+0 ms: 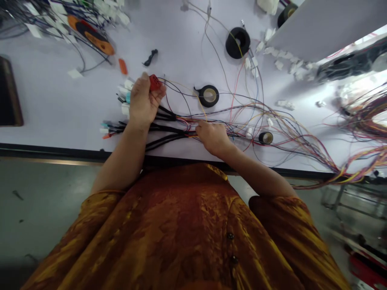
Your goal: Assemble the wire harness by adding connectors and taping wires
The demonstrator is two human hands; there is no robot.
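Observation:
My left hand [144,100] is closed round a small red connector [155,82] on the white table [60,108]. Thin wires run from that connector to the right. My right hand [212,137] rests on a bundle of coloured wires [242,121], its fingers pinched on the strands where they meet several black-sleeved cables [165,129]. The sleeved cables run left under my left wrist and end in white, teal and orange plugs [125,96]. A roll of black tape [209,96] lies just beyond my two hands.
A larger black tape roll [238,42] lies farther back, a small roll [266,138] right of my right hand. Loose white connectors [281,60] scatter at back right beside a grey board [326,24]. More wire looms [363,117] trail right. An orange-black tool [90,35] lies at back left.

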